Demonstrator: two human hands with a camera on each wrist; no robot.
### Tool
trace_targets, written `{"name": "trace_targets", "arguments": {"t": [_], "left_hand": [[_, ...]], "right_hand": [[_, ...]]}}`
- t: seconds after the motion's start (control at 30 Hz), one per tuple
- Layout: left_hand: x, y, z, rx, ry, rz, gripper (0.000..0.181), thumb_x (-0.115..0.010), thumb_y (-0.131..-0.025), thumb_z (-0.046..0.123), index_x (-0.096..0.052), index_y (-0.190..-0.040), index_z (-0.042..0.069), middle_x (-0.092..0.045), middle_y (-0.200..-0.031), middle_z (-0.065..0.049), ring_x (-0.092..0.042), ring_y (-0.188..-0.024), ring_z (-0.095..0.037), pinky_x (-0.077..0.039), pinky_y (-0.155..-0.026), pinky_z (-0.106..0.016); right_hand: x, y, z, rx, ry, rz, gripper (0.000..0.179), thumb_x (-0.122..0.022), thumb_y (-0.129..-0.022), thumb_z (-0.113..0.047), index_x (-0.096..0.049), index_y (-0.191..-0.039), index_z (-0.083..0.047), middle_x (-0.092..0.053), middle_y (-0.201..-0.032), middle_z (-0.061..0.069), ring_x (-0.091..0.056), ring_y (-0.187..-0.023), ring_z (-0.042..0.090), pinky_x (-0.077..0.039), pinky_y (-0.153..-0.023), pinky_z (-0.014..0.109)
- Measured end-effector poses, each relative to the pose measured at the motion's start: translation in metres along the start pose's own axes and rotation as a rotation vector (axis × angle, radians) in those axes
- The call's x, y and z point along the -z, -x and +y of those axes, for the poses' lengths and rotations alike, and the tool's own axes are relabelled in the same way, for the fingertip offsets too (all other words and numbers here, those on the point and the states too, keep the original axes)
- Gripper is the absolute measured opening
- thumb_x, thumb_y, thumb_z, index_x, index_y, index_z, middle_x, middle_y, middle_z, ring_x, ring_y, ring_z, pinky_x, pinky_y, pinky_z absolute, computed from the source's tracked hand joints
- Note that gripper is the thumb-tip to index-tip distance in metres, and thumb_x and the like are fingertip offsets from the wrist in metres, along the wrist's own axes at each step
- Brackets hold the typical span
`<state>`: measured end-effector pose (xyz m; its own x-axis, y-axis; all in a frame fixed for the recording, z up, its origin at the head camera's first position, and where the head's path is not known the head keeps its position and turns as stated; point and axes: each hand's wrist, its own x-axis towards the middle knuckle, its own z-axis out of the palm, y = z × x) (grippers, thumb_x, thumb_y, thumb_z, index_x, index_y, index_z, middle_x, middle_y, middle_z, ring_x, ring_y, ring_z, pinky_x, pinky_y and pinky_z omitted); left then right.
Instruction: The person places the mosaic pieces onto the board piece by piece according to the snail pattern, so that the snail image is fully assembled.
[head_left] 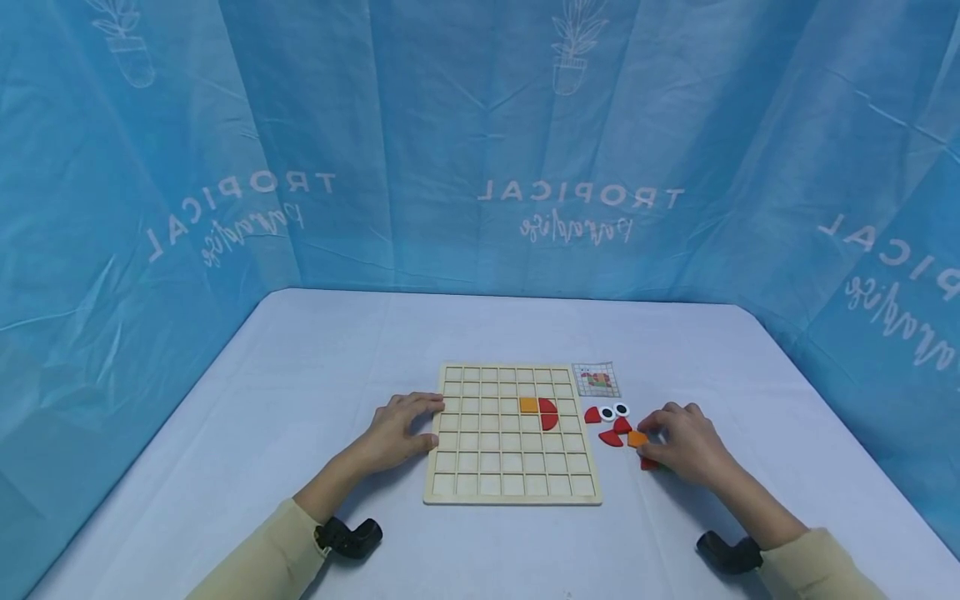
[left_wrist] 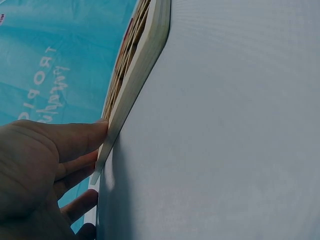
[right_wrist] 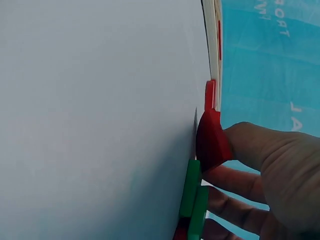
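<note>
A light wooden grid board point(head_left: 513, 502) lies on the table; an orange square tile point(head_left: 528, 405) and two red quarter-round tiles point(head_left: 549, 422) sit in its cells. My left hand point(head_left: 401, 429) rests at the board's left edge, thumb point(left_wrist: 85, 140) and fingers spread along it. Right of the board, my right hand point(head_left: 686, 443) pinches an orange tile point(head_left: 637, 438) between thumb and index finger, among loose pieces. In the right wrist view, a red piece point(right_wrist: 212, 142) stands by the thumb tip and hides the orange tile; green pieces point(right_wrist: 190, 190) lie below the fingers.
Beside the board's upper right corner lies a small printed pattern card point(head_left: 596, 379). Two white tiles with black dots point(head_left: 621, 409) and several red tiles point(head_left: 611, 438) lie between board and right hand. A blue printed curtain point(head_left: 480, 150) surrounds the white-covered table point(head_left: 360, 333).
</note>
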<state>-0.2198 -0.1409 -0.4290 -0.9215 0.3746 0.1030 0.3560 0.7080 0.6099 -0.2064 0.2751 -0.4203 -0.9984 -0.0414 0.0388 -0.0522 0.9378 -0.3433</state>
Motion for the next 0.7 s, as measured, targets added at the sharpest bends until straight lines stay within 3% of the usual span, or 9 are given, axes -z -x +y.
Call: {"name": "trace_targets", "arguments": {"t": [0.5,0.7], "left_hand": [[0.001,-0.001,0.001,0.012,0.002,-0.010,0.048,-0.069,-0.085,0.018,-0.055,-0.130,0.008,-0.048,-0.143,-0.006,-0.039,-0.132,-0.035,-0.026,-0.103,-0.061],[0.001,-0.001,0.001,0.003,0.001,-0.012,0.048,-0.068,-0.085,0.018,-0.055,-0.130,0.008,-0.048,-0.143,-0.007,-0.038,-0.132,-0.035,-0.026,-0.103,-0.062]], "right_hand": [[0.004,-0.002,-0.001,0.022,-0.013,0.014,0.030,-0.082,-0.068,-0.021,-0.074,-0.095,-0.009,-0.064,-0.097,0.008,-0.046,-0.092,0.024,-0.047,-0.067,0.031],[0.013,-0.003,-0.008,0.091,-0.028,0.070,0.028,-0.079,-0.072,-0.020,-0.073,-0.098,-0.011,-0.064,-0.099,0.007,-0.047,-0.092,0.022,-0.047,-0.068,0.031]]}}
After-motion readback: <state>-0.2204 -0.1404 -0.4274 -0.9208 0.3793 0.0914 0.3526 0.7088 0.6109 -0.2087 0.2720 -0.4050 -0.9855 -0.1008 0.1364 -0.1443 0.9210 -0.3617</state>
